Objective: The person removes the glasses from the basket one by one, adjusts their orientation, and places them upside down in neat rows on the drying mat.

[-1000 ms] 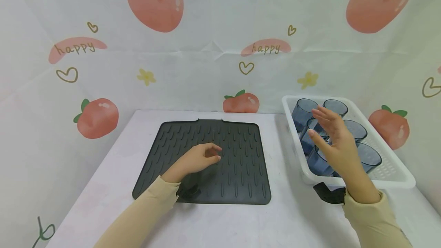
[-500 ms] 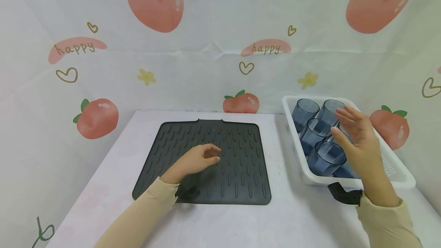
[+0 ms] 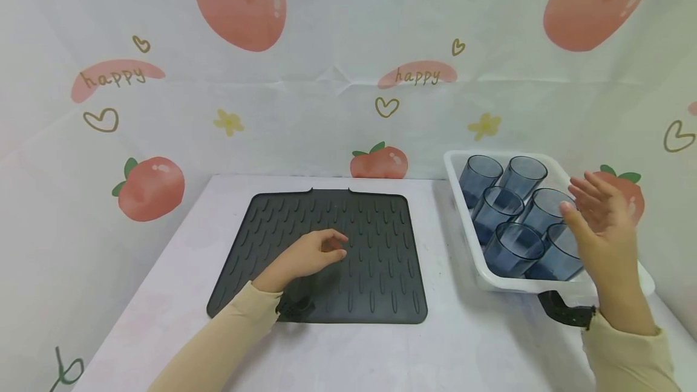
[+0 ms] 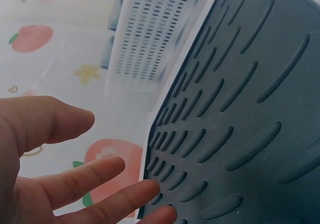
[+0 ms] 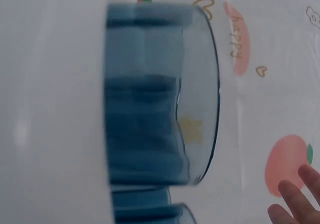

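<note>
Standing mouth-up in two columns of three, six smoky blue glasses (image 3: 513, 250) fill the left part of a white basket (image 3: 523, 285) at the right of the tabletop (image 3: 370, 356). They are see-through and straight-sided, with smooth walls and thin, darker rims. In the right wrist view, the nearest one looms large, its blue deepening in bands away from the mouth, and a yellow flower on the printed cloth (image 3: 305, 132) shows through it. The right hand (image 3: 607, 228) hangs over the basket's right side, thumb and fingers spread wide, its thumb overlapping the nearer right-hand glasses in the head view; whether it touches them cannot be told.

A dark grey mat (image 3: 376, 259) lies left of the basket, well apart from it, with rounded corners, a raised lip at the far edge and rows of slim raised ridges. Above it is the left hand (image 3: 313, 253), fingers loosely bent and thumb apart, the gap between them moderately wide. The left wrist view shows rows of small slots in the basket.
</note>
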Action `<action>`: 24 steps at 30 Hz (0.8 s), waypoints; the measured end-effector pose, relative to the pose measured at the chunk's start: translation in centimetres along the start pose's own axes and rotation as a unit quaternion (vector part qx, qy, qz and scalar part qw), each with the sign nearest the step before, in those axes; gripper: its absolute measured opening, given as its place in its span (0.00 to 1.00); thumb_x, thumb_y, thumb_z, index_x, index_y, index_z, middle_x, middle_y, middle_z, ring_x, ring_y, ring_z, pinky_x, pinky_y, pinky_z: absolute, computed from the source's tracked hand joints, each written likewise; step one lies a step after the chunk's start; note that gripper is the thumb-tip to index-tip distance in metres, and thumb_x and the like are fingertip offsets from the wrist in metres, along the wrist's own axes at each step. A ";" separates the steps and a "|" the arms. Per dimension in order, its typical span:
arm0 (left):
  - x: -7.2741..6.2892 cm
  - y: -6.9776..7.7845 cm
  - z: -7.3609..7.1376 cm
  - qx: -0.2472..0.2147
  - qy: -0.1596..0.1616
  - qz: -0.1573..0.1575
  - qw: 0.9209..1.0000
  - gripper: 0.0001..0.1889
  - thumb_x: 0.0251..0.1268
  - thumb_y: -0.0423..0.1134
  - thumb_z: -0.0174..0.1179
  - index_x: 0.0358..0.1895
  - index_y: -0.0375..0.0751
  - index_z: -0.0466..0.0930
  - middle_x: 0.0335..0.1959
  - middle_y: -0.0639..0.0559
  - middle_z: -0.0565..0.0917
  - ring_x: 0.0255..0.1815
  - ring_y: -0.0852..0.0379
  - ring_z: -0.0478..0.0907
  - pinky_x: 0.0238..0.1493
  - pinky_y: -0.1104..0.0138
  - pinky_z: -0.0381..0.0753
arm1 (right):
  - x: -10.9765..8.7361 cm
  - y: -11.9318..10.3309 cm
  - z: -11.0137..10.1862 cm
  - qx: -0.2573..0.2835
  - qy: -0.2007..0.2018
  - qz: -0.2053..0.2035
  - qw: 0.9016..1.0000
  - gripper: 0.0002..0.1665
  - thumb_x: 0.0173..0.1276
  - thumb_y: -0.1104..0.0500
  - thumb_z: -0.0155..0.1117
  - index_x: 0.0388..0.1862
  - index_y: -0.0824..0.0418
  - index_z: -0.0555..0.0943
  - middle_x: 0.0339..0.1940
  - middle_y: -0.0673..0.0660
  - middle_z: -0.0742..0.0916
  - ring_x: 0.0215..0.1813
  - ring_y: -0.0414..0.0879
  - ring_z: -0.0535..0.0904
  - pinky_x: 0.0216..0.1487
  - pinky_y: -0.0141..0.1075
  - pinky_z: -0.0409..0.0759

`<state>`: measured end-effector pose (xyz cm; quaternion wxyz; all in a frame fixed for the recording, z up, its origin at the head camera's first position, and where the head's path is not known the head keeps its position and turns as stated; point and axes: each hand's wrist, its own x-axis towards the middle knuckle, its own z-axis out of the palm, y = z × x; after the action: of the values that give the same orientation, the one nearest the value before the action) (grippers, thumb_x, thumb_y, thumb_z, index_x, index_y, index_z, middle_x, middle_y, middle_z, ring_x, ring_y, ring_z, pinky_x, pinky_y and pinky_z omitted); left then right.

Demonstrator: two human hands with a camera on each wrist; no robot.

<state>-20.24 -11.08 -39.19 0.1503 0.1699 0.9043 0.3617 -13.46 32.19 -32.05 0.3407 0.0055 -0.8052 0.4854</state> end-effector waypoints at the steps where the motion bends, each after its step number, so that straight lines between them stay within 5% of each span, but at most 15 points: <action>1: 0.0 0.0 0.0 0.000 0.000 0.000 1.000 0.18 0.68 0.46 0.59 0.58 0.48 0.77 0.47 0.56 0.83 0.51 0.54 0.79 0.51 0.54 0.79 | 0.0 0.1 -0.1 -0.001 0.006 0.005 1.000 0.34 0.66 0.71 0.59 0.70 0.56 0.67 0.59 0.40 0.78 0.60 0.30 0.74 0.62 0.19 0.68; 11: 0.1 -0.1 -0.2 -0.001 0.000 0.009 1.000 0.18 0.68 0.46 0.59 0.59 0.47 0.77 0.46 0.57 0.83 0.49 0.56 0.79 0.50 0.55 0.79 | -0.1 1.8 -1.2 -0.034 0.041 0.040 0.998 0.33 0.67 0.68 0.61 0.69 0.55 0.68 0.58 0.40 0.79 0.58 0.29 0.74 0.63 0.18 0.66; 24: 0.0 0.2 -0.2 -0.011 0.000 0.011 1.000 0.18 0.68 0.45 0.58 0.58 0.46 0.77 0.45 0.57 0.83 0.49 0.56 0.79 0.49 0.56 0.79 | -0.6 3.7 -2.3 -0.088 0.031 0.108 0.990 0.36 0.67 0.62 0.62 0.73 0.47 0.64 0.67 0.43 0.75 0.68 0.31 0.66 0.72 0.23 0.56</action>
<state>-20.25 -11.04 -38.93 0.1478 0.1782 0.8985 0.3730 -13.06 35.78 -34.57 0.3102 -0.1269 -0.8296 0.4466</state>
